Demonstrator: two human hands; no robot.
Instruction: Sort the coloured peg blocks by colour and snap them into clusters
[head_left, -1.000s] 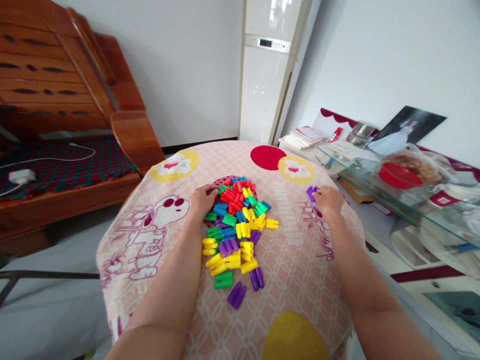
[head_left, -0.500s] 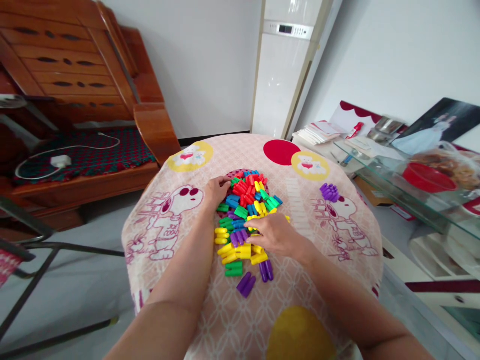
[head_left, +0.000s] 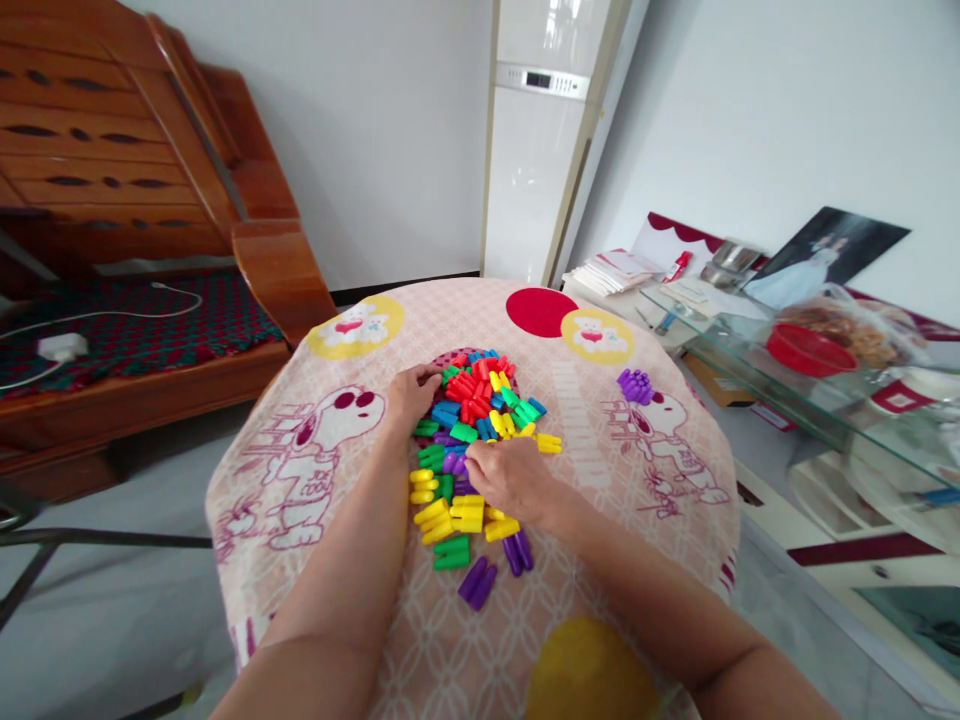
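A mixed pile of plastic finger-shaped blocks in red, green, yellow, blue and purple lies on the round table. My right hand is over the near half of the pile, its fingers pinched together on a purple block that is partly hidden by them. My left hand rests at the pile's far left edge beside the green and red blocks. Its fingers are loosely bent and apart, with no block visible in them. Two purple blocks lie nearest me.
A joined purple cluster sits apart on the right of the patterned tablecloth. Beyond the table's right edge is a glass shelf with a red bowl. At left stands a wooden bench.
My right hand has closed its fingers on the purple block and shifted it slightly away from me. My left hand stays by the pile. The whole view has shifted a little.
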